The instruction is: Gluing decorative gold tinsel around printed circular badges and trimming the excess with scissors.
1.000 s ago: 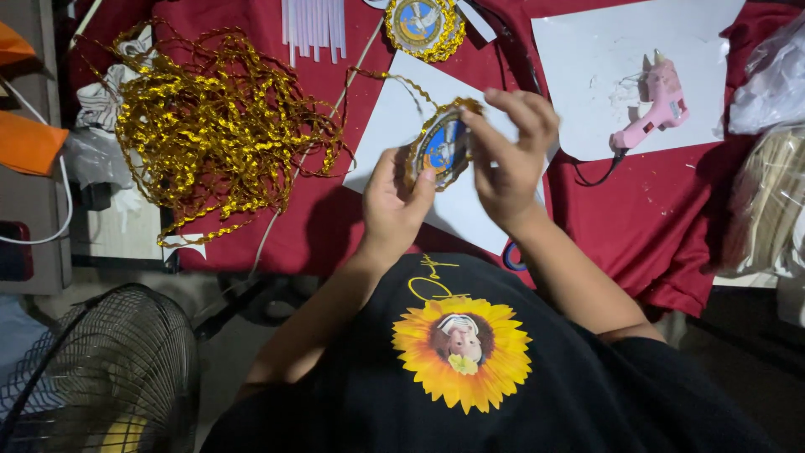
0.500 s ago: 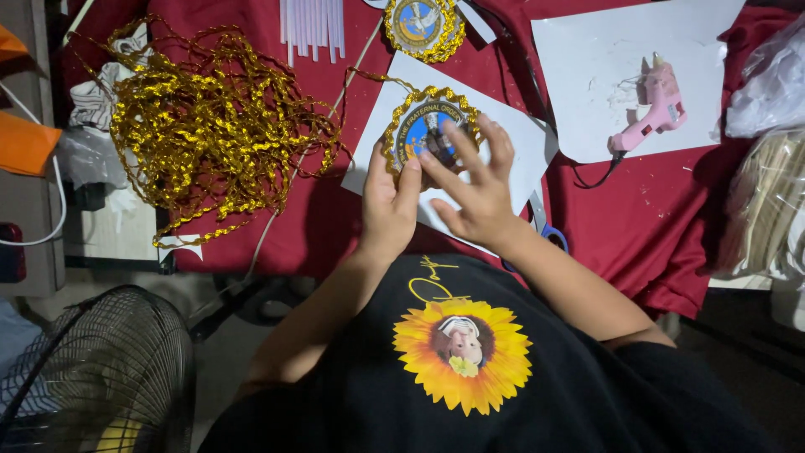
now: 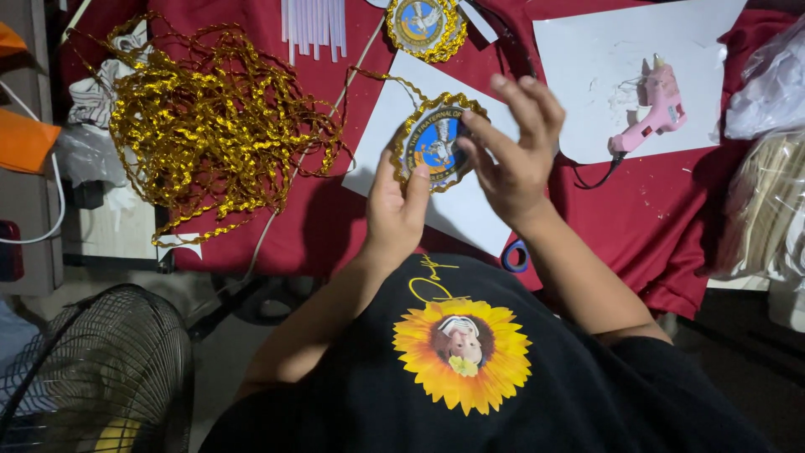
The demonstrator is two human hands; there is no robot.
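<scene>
Gold-trimmed round emblem [image 3: 433, 141]: raised just above white paper [image 3: 470, 210] on bench, tilted for edge work.
Left hand [image 3: 396, 208]: gripped lower rim, steadying.
Right hand [image 3: 513, 149]: pinched right edge, fingers spread.
Gold braid [image 3: 214, 117]: trailed left, attached to the rim.

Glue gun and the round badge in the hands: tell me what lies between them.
In the head view, the right hand and white paper lie between the pink glue gun and the gold-trimmed badge.
</scene>
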